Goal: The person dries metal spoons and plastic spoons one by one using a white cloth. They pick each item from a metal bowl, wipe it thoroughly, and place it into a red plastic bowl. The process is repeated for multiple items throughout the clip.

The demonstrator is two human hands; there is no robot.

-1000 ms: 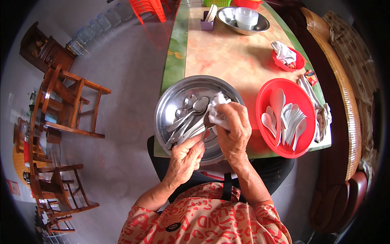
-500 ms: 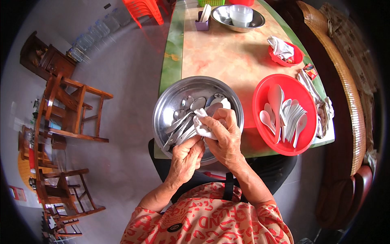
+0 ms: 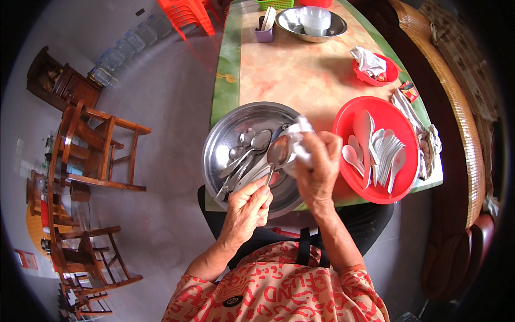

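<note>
My left hand (image 3: 248,206) is closed round the handle of a metal spoon (image 3: 279,152), its bowl raised over the near side of a steel basin (image 3: 219,140). Just right of the spoon's bowl, my right hand (image 3: 318,163) grips a white cloth (image 3: 302,129), smeared by motion. Inside the basin lie several metal spoons (image 3: 261,140) and pale-handled pieces, partly hidden by my hands and the cloth. To the right stands a red plastic basin (image 3: 347,119) with several white spoons (image 3: 389,161) and a larger white ladle-like spoon (image 3: 362,134) in it.
Beyond them on the marble-patterned table (image 3: 289,70) stand a small red basket (image 3: 394,70) with a white cloth, a steel bowl (image 3: 284,24) of clear tubs and a purple holder (image 3: 264,36). A crumpled cloth (image 3: 427,150) lies along the right edge. Wooden chairs (image 3: 102,145) stand left.
My right hand has moved right with the cloth, off the spoon, so the spoon's bowl now shows. My left hand has stayed nearly in place.
</note>
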